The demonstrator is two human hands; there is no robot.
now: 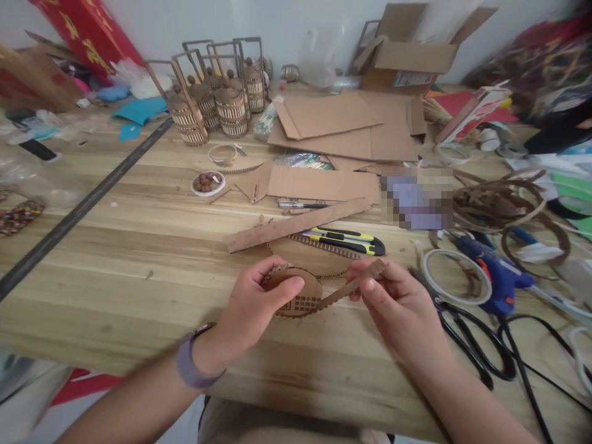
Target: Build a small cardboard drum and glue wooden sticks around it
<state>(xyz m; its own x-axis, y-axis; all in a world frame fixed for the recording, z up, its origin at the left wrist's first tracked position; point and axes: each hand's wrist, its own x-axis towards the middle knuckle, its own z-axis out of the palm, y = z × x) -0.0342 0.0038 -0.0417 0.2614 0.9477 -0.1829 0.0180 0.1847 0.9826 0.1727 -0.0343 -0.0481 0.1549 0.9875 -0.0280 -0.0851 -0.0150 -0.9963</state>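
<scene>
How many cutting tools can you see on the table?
2: the utility knife just beyond the right hand, and the black scissors to that hand's right. Others may be hidden under the cardboard.

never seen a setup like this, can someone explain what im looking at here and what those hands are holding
There is no machine here: these are a person's own bare hands, and the single picture comes from a camera worn on their head, looking forward and down. The left hand holds a printed cardboard disc; the right hand pinches a narrow cardboard strip that meets the disc's edge. On the wooden table, a yellow and black utility knife lies just beyond the hands, a blue glue gun to the right, and small lidded containers toward the back.
</scene>
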